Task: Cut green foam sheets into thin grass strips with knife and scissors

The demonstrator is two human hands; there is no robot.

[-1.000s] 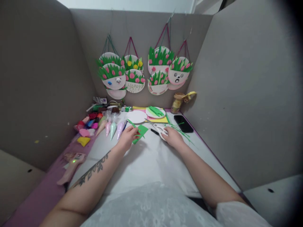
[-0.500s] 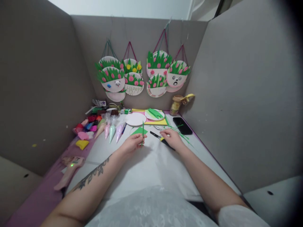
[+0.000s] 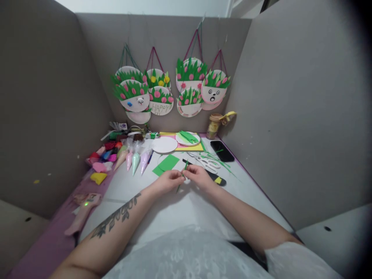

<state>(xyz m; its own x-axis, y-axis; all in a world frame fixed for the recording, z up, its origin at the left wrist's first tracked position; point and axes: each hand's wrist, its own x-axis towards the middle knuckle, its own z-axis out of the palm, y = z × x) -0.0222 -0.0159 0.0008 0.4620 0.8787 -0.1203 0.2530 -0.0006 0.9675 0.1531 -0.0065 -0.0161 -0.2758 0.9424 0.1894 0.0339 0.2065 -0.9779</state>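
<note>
Though slim — green strip [image 3: 186,165]; between hands [image 3: 170,180] [image 3: 200,177]

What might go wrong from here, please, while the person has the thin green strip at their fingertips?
The green strip is narrow and pinched between the left hand and right hand, so it could crease or tear.

The black-and-yellow tool lies close by the right hand, which might knock it; if it is a cutter, it could nick skin.

The green sheet lies just beyond the left hand and could get pushed or bent.
</note>
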